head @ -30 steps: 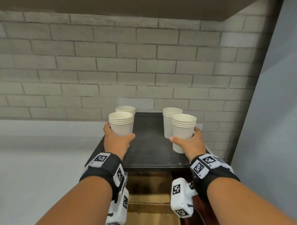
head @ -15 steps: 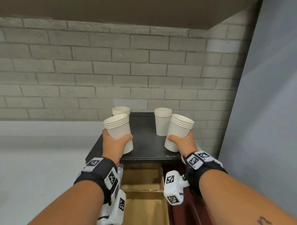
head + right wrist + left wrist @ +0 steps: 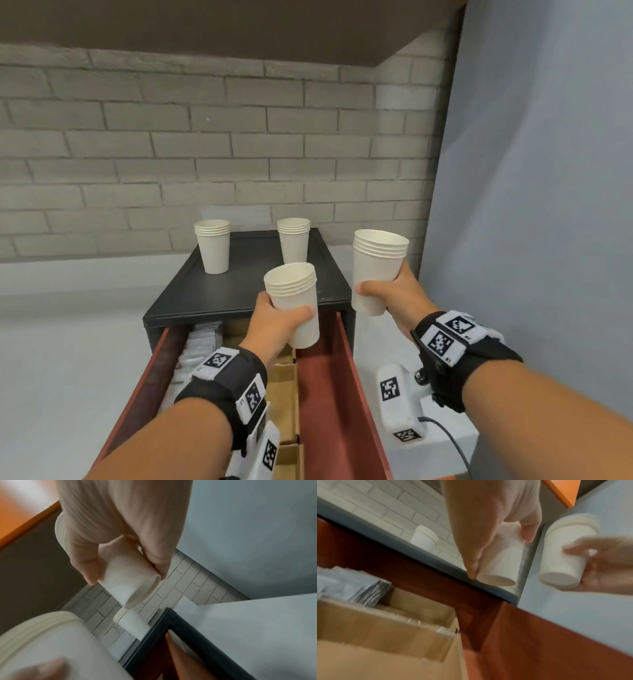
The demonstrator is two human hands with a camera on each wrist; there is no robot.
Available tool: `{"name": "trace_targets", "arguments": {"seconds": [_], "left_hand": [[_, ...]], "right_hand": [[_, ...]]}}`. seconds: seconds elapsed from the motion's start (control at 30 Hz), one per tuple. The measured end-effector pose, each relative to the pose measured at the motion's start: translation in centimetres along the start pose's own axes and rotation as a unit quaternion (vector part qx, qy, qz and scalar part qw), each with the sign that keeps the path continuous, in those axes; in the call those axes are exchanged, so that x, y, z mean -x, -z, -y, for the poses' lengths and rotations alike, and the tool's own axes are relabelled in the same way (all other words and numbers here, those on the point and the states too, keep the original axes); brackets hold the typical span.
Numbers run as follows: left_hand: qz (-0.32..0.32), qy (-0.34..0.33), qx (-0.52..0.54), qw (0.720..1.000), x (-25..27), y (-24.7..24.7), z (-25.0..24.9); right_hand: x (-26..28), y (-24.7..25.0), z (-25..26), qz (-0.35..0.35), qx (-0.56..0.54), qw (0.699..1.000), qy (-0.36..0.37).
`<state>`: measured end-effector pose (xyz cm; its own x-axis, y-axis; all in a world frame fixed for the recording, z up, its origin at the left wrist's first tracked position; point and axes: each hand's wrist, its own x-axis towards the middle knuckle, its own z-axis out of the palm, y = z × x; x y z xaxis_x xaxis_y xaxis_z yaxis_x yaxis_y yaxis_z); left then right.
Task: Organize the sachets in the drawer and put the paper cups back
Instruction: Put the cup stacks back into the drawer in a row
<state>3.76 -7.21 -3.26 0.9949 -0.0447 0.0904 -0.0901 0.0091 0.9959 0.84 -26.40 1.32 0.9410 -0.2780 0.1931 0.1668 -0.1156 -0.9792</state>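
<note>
My left hand (image 3: 274, 320) grips a stack of white paper cups (image 3: 295, 301) in the air above the open drawer (image 3: 329, 383). My right hand (image 3: 390, 294) grips a second cup stack (image 3: 375, 270), lifted to the right of the black cabinet top (image 3: 239, 287). Two more cup stacks stand at the back of that top, one on the left (image 3: 213, 250) and one on the right (image 3: 293, 244). The left wrist view shows silver-white sachets (image 3: 359, 588) lying in the drawer behind a cardboard divider box (image 3: 388, 626). The right wrist view shows my fingers (image 3: 89, 561) curled round the cup stack (image 3: 130, 582).
The drawer has reddish-brown walls (image 3: 356, 394), with bare room on its right side. A grey brick wall (image 3: 205, 154) stands behind the cabinet, and a plain grey wall (image 3: 548, 205) closes in on the right. A dark shelf (image 3: 205, 27) hangs overhead.
Both hands lifted their cup stacks off the cabinet top and drew them back toward me. The left stack now hangs over the open drawer; the right one has moved off to the right.
</note>
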Motion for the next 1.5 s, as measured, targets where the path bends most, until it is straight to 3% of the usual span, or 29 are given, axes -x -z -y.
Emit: {"name": "trace_targets", "arguments": {"seconds": [0.17,0.43,0.77,1.2,1.37,1.5], "left_hand": [[0.022,0.044,-0.076,0.996,0.7,-1.6,4.5],[-0.002,0.040,-0.158,0.987,0.6,-2.4,6.2],[-0.031,0.012,-0.315,0.948,-1.1,-2.3,7.2],[-0.063,0.002,-0.326,0.943,-1.1,-2.9,6.6],[-0.084,0.046,-0.360,0.928,-1.4,-1.5,5.3],[-0.091,0.008,-0.231,0.969,-0.1,-0.4,1.8]], "right_hand": [[1.2,2.3,-0.7,0.031,0.018,0.999,0.000],[0.7,2.4,-1.9,0.081,0.017,0.997,-0.008],[0.4,0.1,-2.9,0.095,0.029,0.995,-0.021],[0.5,-0.1,-2.5,0.104,0.040,0.993,-0.023],[1.0,-0.1,-2.2,0.106,0.035,0.993,-0.036],[2.0,-0.7,-1.8,0.120,0.057,0.991,-0.029]]}}
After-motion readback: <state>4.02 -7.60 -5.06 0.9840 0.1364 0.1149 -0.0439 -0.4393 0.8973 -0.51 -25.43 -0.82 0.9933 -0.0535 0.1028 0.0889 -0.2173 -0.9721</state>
